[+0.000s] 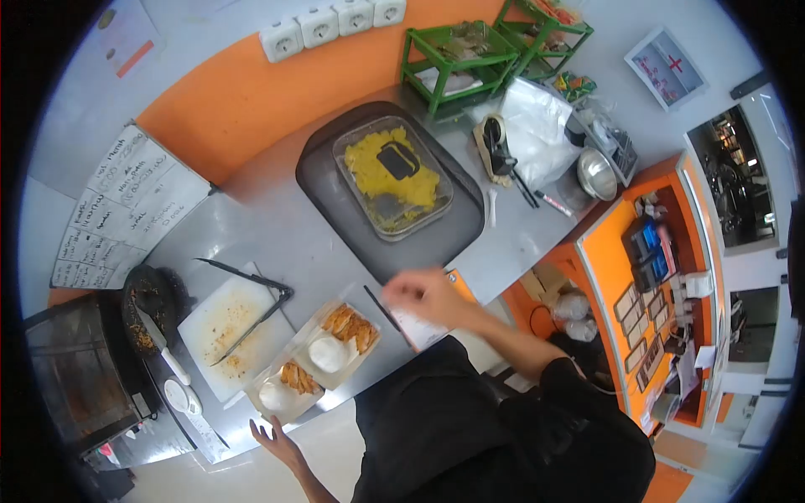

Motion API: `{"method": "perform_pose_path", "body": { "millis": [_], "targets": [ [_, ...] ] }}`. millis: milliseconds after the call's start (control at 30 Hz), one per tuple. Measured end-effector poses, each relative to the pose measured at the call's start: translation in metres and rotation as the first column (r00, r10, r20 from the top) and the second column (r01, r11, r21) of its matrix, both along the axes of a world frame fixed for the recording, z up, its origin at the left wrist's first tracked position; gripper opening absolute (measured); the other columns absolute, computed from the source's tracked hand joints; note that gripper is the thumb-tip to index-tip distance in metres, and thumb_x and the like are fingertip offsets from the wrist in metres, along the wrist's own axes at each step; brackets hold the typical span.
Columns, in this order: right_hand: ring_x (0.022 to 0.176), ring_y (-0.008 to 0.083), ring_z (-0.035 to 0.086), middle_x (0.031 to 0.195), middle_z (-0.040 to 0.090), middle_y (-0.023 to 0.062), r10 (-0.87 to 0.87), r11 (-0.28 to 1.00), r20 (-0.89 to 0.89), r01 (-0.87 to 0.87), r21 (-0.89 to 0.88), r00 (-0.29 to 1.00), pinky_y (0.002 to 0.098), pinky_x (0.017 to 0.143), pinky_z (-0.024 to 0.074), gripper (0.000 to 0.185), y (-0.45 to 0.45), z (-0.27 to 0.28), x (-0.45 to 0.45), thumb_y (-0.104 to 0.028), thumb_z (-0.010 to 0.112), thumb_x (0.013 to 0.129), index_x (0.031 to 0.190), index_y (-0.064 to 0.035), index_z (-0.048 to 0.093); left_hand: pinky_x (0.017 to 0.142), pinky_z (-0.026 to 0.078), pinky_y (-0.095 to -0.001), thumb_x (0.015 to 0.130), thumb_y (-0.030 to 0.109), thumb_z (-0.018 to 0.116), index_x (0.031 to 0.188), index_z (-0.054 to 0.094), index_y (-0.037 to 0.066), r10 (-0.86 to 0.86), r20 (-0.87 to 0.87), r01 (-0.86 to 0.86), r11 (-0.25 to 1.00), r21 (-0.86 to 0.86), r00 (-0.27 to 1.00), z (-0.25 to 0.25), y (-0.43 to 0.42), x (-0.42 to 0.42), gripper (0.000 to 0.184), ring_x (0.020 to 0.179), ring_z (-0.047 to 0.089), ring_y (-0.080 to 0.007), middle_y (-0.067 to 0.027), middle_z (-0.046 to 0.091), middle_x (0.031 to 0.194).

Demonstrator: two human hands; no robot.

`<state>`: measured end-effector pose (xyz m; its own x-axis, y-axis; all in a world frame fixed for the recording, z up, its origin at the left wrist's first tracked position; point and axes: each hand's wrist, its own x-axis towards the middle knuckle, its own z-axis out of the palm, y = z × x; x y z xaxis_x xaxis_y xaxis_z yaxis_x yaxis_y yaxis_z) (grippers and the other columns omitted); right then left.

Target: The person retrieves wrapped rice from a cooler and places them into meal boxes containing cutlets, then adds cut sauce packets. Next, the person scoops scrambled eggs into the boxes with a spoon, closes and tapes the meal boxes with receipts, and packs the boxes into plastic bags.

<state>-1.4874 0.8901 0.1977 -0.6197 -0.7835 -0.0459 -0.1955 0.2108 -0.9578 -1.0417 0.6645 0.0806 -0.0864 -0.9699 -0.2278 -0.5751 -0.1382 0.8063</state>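
Note:
Two open takeaway boxes stand side by side at the counter's front edge. The nearer box (289, 411) and the farther box (362, 359) each hold a white rice mound (329, 355) and sliced, browned fried food (350, 325). My left hand (275, 442) is at the nearer box's outer corner, fingers spread; whether it touches the box I cannot tell. Over the counter, right of the boxes, my right hand (419, 298) is smeared by motion, so its fingers do not show clearly. Beneath it lies a white and orange printed sheet (423, 329).
Black tongs (270, 308) lie across a stained white cutting board (220, 331). A knife (163, 348) rests on a dark stone mortar (144, 302). Behind, a clear container of yellow food (394, 180) sits on a black tray (323, 172). Green racks (457, 63) stand at the back.

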Motion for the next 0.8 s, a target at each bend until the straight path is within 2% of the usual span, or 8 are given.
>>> {"method": "perform_pose_path", "body": {
  "millis": [100,200,267,367,533,667,733,800],
  "targets": [
    [0.068,0.0068,0.061,0.079,0.072,0.0026,-0.294,0.93,0.06,0.3,-0.211,0.954,0.0243,0.062,0.0479,0.019,0.01,0.009,-0.111,-0.023,0.074,0.095,0.096,-0.0041,0.075,0.119,0.03,-0.0524,0.096,0.028,0.072,0.155,0.032,-0.001,0.126,0.075,-0.126,0.992,0.004,0.989,-0.003,0.016,-0.004,0.077,0.147,0.03,-0.0405,-0.0245,0.029,0.159],
    [0.073,0.0064,0.061,0.086,0.073,0.0036,-0.537,0.831,-0.016,0.526,-0.18,0.843,0.0245,0.063,0.0473,0.022,0.019,0.035,-0.215,-0.017,0.066,0.095,0.112,-0.004,0.067,0.119,0.026,-0.0544,0.094,0.032,0.074,0.151,0.036,-0.001,0.023,0.355,0.104,0.937,-0.334,0.935,-0.001,0.046,-0.032,0.076,0.145,0.029,-0.0422,-0.0248,0.032,0.155],
    [0.079,0.0132,0.066,0.087,0.073,0.0049,-0.612,0.763,0.077,0.614,-0.203,0.787,0.0304,0.069,0.0507,0.028,0.019,0.029,-0.287,-0.016,0.066,0.091,0.116,-0.0042,0.066,0.118,0.02,-0.0582,0.087,0.038,0.079,0.146,0.045,0.005,-0.015,0.412,0.176,0.919,-0.354,0.911,0.008,0.073,-0.068,0.075,0.142,0.028,-0.0419,-0.0224,0.035,0.15],
    [0.086,0.0263,0.072,0.091,0.074,0.012,-0.683,0.73,-0.313,0.627,-0.272,0.66,0.0393,0.078,0.0547,0.033,0.001,0.02,-0.401,-0.017,0.068,0.086,0.116,-0.004,0.066,0.118,0.016,-0.0595,0.08,0.039,0.083,0.143,0.051,0.011,-0.02,0.538,0.198,0.941,-0.274,0.843,0.016,0.108,-0.117,0.075,0.143,0.026,-0.0405,-0.0197,0.035,0.149],
    [0.099,0.0394,0.07,0.102,0.073,0.0228,-0.188,0.837,-0.805,0.52,0.168,0.562,0.0477,0.09,0.0551,0.036,-0.037,0.006,-0.563,-0.02,0.068,0.081,0.113,-0.0041,0.071,0.116,0.02,-0.0637,0.085,0.041,0.079,0.148,0.044,0.013,0.115,0.638,0.069,0.965,-0.255,0.761,0.005,0.16,-0.126,0.077,0.144,0.025,-0.0439,-0.0222,0.028,0.155],
    [0.1,0.0412,0.072,0.104,0.073,0.0261,0.13,0.669,-0.776,0.523,0.528,0.617,0.0522,0.089,0.0557,0.036,-0.061,-0.01,-0.621,-0.028,0.071,0.078,0.102,-0.0015,0.075,0.116,0.021,-0.0622,0.085,0.034,0.08,0.147,0.046,0.009,0.222,0.643,-0.041,0.958,-0.284,0.733,0.022,0.208,-0.119,0.075,0.146,0.024,-0.0441,-0.0234,0.028,0.158],
    [0.091,0.0409,0.072,0.094,0.074,0.0264,0.119,0.75,-0.805,0.479,0.456,0.581,0.0542,0.084,0.0553,0.037,-0.056,0.001,-0.624,-0.037,0.068,0.085,0.096,-0.0027,0.078,0.119,0.02,-0.0603,0.087,0.027,0.08,0.148,0.045,0.005,0.26,0.623,-0.053,0.942,-0.331,0.738,0.028,0.231,-0.099,0.074,0.148,0.021,-0.0438,-0.0249,0.027,0.16],
    [0.1,0.0367,0.07,0.11,0.071,0.0248,0.192,0.748,-0.803,0.446,0.492,0.563,0.0516,0.085,0.0533,0.046,-0.056,0.007,-0.648,-0.041,0.065,0.091,0.111,-0.0009,0.073,0.12,0.02,-0.0579,0.087,0.025,0.081,0.148,0.046,0.005,0.314,0.584,-0.152,0.938,-0.311,0.749,0.056,0.24,-0.127,0.073,0.148,0.021,-0.0418,-0.0245,0.027,0.159]
  ]
}}
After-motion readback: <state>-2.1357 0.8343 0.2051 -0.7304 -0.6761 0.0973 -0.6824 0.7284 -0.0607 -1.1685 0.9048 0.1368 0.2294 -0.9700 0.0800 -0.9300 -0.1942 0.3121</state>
